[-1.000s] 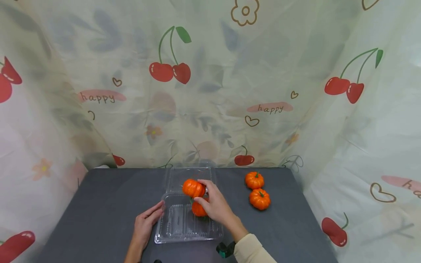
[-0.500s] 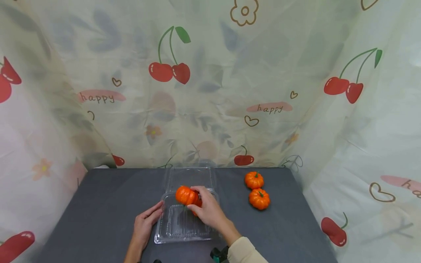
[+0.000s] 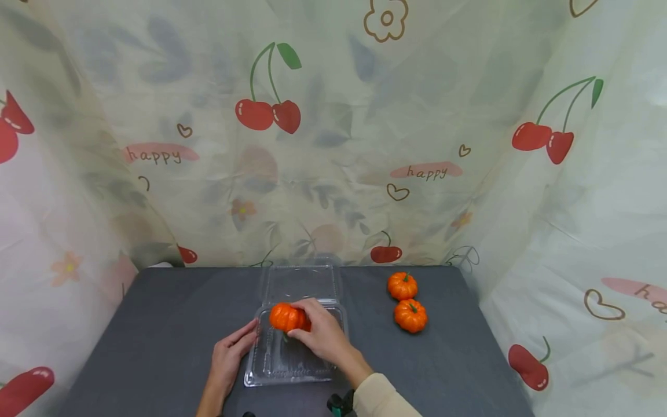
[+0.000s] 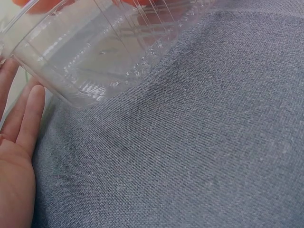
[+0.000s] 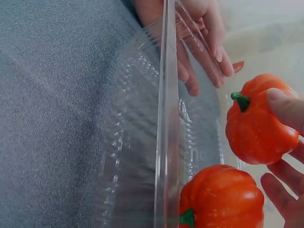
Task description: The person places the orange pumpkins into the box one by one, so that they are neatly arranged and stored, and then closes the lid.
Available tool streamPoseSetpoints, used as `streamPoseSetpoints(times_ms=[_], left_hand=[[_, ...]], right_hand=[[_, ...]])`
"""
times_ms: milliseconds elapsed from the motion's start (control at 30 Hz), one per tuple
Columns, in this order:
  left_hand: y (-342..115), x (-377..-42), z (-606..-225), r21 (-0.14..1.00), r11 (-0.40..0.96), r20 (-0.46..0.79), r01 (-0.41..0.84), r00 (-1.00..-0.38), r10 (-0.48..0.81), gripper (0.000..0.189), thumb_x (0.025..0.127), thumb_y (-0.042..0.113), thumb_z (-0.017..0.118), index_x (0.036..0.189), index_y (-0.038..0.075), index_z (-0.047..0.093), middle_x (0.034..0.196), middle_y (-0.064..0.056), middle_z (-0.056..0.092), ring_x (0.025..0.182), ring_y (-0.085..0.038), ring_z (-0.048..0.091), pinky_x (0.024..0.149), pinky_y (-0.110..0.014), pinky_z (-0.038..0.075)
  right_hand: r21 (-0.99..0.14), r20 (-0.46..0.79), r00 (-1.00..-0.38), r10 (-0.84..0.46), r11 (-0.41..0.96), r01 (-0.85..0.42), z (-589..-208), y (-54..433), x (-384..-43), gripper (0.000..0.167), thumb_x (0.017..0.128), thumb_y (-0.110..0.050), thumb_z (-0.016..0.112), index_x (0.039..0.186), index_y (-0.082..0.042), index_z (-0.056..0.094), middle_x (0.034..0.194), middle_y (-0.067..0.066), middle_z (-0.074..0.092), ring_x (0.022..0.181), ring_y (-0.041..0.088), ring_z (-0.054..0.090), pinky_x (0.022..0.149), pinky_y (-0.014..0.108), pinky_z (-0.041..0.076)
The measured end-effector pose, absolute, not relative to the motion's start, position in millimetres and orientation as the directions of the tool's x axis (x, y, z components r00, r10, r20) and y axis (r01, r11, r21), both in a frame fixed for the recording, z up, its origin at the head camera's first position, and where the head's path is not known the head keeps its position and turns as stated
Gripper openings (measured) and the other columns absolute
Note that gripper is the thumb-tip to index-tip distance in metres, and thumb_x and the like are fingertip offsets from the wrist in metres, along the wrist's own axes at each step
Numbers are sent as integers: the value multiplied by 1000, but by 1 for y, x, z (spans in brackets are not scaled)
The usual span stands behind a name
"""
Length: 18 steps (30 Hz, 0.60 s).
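In the head view, my right hand [image 3: 325, 335] holds a small orange toy pumpkin [image 3: 285, 317] above the left part of a clear plastic clamshell container [image 3: 289, 379]. Its thumb presses one side of the pumpkin in the right wrist view, where the green stem shows. A second pumpkin [image 5: 228, 199] sits inside the container, mostly covered by my right hand from the head. At the container's left wall, my left hand [image 3: 229, 356] rests with fingers extended against the plastic. The left wrist view shows those fingers [image 4: 32, 114] beside the container's corner.
Two more orange pumpkins [image 3: 410, 315] stand close together on the dark grey table [image 3: 167, 330], right of the container. The container's lid [image 3: 301, 282] lies folded back toward the patterned curtain [image 3: 333, 191]. A black and green object [image 3: 341, 405] shows by the right sleeve.
My right hand has carried its pumpkin leftward and slightly toward me over the container. The pumpkin inside has become largely hidden behind that hand. The left hand has stayed put.
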<state>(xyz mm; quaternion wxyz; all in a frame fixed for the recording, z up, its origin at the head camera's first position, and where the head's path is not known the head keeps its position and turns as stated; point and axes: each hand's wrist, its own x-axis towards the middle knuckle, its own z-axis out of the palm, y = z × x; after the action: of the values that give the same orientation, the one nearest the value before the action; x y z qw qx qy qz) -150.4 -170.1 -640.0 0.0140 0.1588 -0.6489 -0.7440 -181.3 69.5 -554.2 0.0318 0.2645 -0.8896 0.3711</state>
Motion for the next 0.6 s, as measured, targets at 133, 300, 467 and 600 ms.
streamPoseSetpoints(times_ms=[133, 300, 467, 600], left_hand=[[-170, -150, -638, 965, -167, -237, -203, -948, -212, 53, 89, 19, 79, 137, 2, 63, 109, 20, 76, 100, 0, 73, 86, -19, 61], [-171, -150, -639, 963, -169, -241, -208, -948, -207, 52, 89, 17, 78, 137, 2, 63, 105, 25, 75, 98, 1, 73, 86, -18, 61], [-172, -150, -641, 964, -176, -235, -200, -949, -209, 53, 88, 18, 80, 136, 2, 63, 107, 24, 75, 98, 0, 74, 86, -19, 61], [-172, -149, -641, 963, -181, -237, -200, -949, -209, 53, 88, 18, 80, 136, 1, 64, 106, 24, 75, 97, -2, 74, 86, -18, 61]], right_hand=[[-634, 232, -855, -463, 595, -494, -553, 65, -182, 54, 86, -34, 83, 134, -24, 61, 130, -5, 63, 115, 12, 64, 99, 32, 58], [-610, 215, -846, -487, 610, -506, -555, 61, -184, 54, 85, -31, 85, 133, -21, 63, 127, -4, 66, 115, 14, 64, 100, 31, 57], [-574, 217, -845, -489, 636, -516, -560, 56, -186, 54, 82, -30, 87, 131, -21, 65, 126, -4, 68, 116, 16, 65, 102, 35, 55], [-556, 196, -858, -476, 666, -497, -563, 53, -187, 54, 81, -32, 87, 130, -23, 65, 125, -5, 68, 117, 15, 64, 101, 38, 52]])
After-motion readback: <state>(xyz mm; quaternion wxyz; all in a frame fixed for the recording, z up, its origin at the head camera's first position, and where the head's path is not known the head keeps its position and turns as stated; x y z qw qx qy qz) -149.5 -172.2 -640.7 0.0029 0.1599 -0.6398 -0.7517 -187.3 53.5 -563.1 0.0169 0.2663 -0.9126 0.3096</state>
